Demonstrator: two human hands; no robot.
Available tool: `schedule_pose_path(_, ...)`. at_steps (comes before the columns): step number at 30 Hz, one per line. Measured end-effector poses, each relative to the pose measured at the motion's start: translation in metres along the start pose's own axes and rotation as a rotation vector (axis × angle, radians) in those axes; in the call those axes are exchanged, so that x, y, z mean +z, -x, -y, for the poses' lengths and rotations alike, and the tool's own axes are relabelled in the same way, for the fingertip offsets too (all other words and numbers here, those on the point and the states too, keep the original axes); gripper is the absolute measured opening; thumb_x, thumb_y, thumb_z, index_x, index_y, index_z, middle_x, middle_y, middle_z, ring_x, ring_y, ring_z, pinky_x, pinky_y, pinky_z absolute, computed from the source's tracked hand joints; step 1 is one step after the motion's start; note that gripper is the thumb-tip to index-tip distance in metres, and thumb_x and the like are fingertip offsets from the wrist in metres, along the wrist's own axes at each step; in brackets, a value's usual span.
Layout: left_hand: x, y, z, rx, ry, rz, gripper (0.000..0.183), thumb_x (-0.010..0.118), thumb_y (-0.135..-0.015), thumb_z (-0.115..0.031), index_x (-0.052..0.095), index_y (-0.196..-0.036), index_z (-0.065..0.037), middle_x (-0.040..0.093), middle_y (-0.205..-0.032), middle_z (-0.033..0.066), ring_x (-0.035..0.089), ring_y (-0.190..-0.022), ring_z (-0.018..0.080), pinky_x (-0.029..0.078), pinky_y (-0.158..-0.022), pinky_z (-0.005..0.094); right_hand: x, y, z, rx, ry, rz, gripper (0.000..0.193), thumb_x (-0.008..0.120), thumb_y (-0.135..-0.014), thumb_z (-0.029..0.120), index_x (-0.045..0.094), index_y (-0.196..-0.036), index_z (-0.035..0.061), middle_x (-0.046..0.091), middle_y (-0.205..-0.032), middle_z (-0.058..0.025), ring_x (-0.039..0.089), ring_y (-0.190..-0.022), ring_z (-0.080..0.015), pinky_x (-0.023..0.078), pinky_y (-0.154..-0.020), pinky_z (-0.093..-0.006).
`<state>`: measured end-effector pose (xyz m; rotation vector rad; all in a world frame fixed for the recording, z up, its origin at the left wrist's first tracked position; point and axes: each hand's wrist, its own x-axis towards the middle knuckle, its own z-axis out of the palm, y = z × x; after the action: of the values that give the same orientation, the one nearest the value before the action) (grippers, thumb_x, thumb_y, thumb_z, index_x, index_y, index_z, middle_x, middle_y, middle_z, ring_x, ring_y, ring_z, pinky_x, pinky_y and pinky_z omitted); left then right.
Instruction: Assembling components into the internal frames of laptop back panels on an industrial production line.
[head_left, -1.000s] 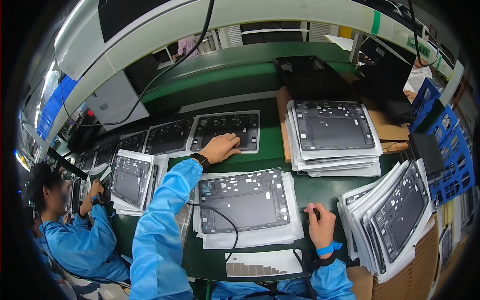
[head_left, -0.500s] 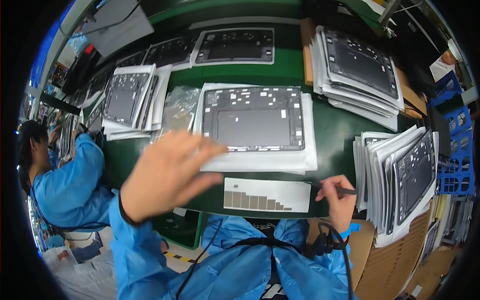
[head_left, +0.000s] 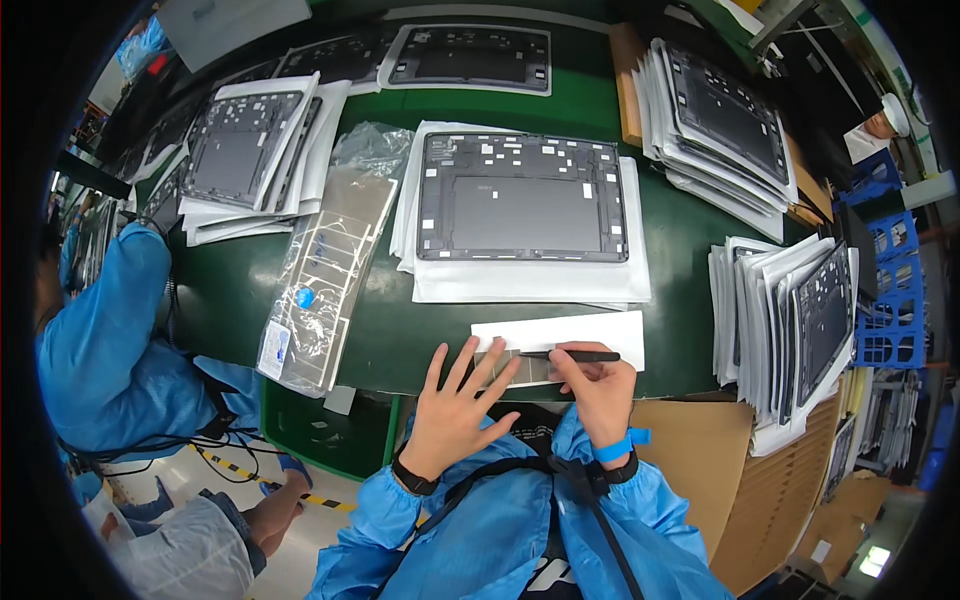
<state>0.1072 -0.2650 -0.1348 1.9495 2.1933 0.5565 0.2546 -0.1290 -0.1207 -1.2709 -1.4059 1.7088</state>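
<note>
My left hand (head_left: 455, 415) is spread flat over the left part of a white label sheet (head_left: 610, 330) at the table's near edge. Grey rectangular stickers (head_left: 535, 371) on the sheet show between my hands; my left fingers hide others. A pair of black tweezers (head_left: 590, 356) is pinched in my right hand (head_left: 600, 398), its tip pointing left at the stickers. Beyond the sheet lies a dark tablet-sized housing panel (head_left: 525, 215), dotted with small white pieces, on white foam sleeves (head_left: 530, 288).
A clear plastic bag (head_left: 330, 270) with sticker sheets lies left of the panel. Stacks of panels in sleeves stand at the left (head_left: 240, 150), far right (head_left: 725, 120) and near right (head_left: 790, 320). A green bin (head_left: 310, 430) sits below the edge. A co-worker's blue sleeve (head_left: 105, 310) is at left.
My left hand came down from above the bag, uncovering it, onto the sheet. My right hand moved left with the tweezers, over the sheet. The whole view shifted slightly.
</note>
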Motion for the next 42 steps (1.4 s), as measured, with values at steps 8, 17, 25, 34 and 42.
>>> schedule_pose_path(8, -0.003, -0.003, 0.008, 0.017, 0.049, 0.018, 0.068, 0.075, -0.078, -0.041, 0.055, -0.14, -0.02, 0.043, -0.152, 0.0085, 0.038, -0.14, 0.0338, 0.027, -0.114, 0.058, 0.008, -0.008, -0.002, 0.054, 0.159, -0.042, 0.021, 0.078, -0.085, 0.014, 0.073, -0.093, -0.0047, 0.07, -0.07, -0.0085, 0.067, -0.064, -0.0114, 0.049, -0.052, -0.0211)
schedule_pose_path(17, -0.005, -0.001, 0.011, 0.013, 0.079, 0.019, 0.067, 0.075, -0.078, -0.04, 0.055, -0.139, -0.02, 0.043, -0.151, 0.0084, 0.038, -0.139, 0.0337, 0.027, -0.114, 0.0574, 0.009, -0.008, -0.002, 0.043, 0.032, 0.008, 0.018, 0.075, -0.088, 0.009, 0.071, -0.097, -0.0065, 0.071, -0.078, -0.0107, 0.07, -0.07, -0.0149, 0.053, -0.058, -0.0226)
schedule_pose_path(25, -0.01, -0.004, 0.016, 0.008, 0.084, 0.048, 0.066, 0.075, -0.078, -0.037, 0.056, -0.139, -0.02, 0.044, -0.15, 0.008, 0.04, -0.138, 0.0319, 0.03, -0.114, 0.0533, 0.013, -0.01, 0.004, 0.019, -0.013, 0.017, 0.015, 0.072, -0.089, 0.003, 0.068, -0.097, -0.0087, 0.071, -0.083, -0.013, 0.072, -0.078, -0.0197, 0.059, -0.069, -0.0264)
schedule_pose_path(34, -0.062, -0.023, 0.022, 0.091, -0.018, 0.228, 0.054, 0.072, -0.083, -0.036, 0.06, -0.131, -0.014, 0.051, -0.141, 0.0107, 0.044, -0.132, 0.0323, 0.034, -0.111, 0.0509, -0.057, -0.09, 0.089, -0.291, 0.087, -0.183, 0.02, 0.072, -0.09, 0.01, 0.067, -0.097, -0.0082, 0.071, -0.078, -0.0158, 0.071, -0.069, -0.0204, 0.057, -0.064, -0.0277)
schedule_pose_path(42, -0.059, -0.158, 0.023, 0.356, -0.206, -0.018, 0.056, 0.071, -0.085, -0.031, 0.055, -0.136, -0.015, 0.05, -0.141, 0.0122, 0.051, -0.124, 0.031, 0.043, -0.102, 0.0452, -0.059, -0.194, 0.099, -0.329, -0.031, -0.126, 0.023, 0.073, -0.09, 0.013, 0.067, -0.097, -0.0082, 0.07, -0.081, -0.014, 0.071, -0.07, -0.0205, 0.058, -0.063, -0.0272)
